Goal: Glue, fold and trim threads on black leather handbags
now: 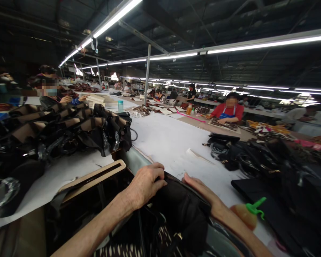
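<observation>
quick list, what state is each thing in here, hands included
black piece: upper edge held, folds hanging below
left hand: grip curled over that edge
right hand: fingers extended along its outer side
orange bottle: partly filled or full, cannot tell; green nozzle pointing up
turquoise-capped bottle: upright, capped
black bags: bunched together, tan insides showing
ceiling light: on

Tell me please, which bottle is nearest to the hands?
The amber bottle with the green spout, to the right of the right hand; the other bottles stand much farther away.
</observation>
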`<action>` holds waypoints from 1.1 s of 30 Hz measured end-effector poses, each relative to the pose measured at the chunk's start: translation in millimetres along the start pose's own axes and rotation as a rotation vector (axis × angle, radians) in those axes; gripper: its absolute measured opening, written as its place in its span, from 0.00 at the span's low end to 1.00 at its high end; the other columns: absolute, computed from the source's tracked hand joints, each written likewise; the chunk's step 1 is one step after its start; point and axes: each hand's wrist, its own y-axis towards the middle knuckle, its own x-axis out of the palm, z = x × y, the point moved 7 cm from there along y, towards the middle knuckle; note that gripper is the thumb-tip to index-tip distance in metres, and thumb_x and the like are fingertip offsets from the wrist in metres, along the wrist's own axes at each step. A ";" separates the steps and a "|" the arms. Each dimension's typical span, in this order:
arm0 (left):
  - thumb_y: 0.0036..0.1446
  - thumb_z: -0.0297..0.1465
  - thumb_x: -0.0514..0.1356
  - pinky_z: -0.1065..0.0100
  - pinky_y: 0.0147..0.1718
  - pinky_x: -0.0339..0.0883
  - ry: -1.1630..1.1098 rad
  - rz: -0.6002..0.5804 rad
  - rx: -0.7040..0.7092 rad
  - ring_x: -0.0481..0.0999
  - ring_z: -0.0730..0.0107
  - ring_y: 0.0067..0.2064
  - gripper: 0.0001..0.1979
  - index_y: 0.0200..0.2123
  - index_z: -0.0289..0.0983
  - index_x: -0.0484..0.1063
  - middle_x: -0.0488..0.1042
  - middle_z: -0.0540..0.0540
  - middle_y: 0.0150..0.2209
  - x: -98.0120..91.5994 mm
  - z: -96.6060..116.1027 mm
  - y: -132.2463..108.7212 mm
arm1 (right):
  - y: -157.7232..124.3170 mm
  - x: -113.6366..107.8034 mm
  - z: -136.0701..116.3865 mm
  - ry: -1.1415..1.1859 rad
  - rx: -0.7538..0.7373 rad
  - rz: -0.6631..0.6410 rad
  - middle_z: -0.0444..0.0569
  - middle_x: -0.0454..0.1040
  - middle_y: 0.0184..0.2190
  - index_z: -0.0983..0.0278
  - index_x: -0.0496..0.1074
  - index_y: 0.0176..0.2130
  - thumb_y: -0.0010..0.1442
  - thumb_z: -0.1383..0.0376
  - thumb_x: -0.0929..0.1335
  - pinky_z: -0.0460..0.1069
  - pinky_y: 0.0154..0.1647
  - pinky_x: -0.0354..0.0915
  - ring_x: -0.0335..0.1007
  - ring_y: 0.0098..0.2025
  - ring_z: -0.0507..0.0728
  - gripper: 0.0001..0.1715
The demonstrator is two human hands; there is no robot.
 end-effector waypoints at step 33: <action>0.45 0.30 0.52 0.75 0.18 0.46 -0.129 -0.356 -0.416 0.54 0.77 0.20 0.06 0.19 0.36 0.60 0.56 0.55 0.16 98.9 -74.5 -6.7 | 0.4 -53.5 42.7 -0.508 0.106 -0.137 0.45 0.71 0.32 0.61 0.74 0.34 0.59 0.50 0.60 0.49 0.38 0.56 0.63 0.37 0.57 0.22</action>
